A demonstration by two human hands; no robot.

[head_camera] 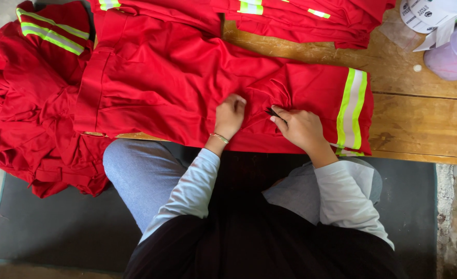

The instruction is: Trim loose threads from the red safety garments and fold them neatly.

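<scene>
1. The right hand pinches its fingers together on a small dark tool (too small to tell what kind), its tip against a puckered fold of cloth.
2. The left hand is curled shut, knuckles pressing the same cloth just beside the fold; a thin gold bangle circles its wrist.
3. Both rest on a smooth red fabric work garment with a yellow-and-silver reflective band, spread flat near the front edge of a worn wooden plank table.
4. More red garments hang crumpled off the table's left edge; bare wood lies open to the right, up to a translucent lilac plastic container.
</scene>
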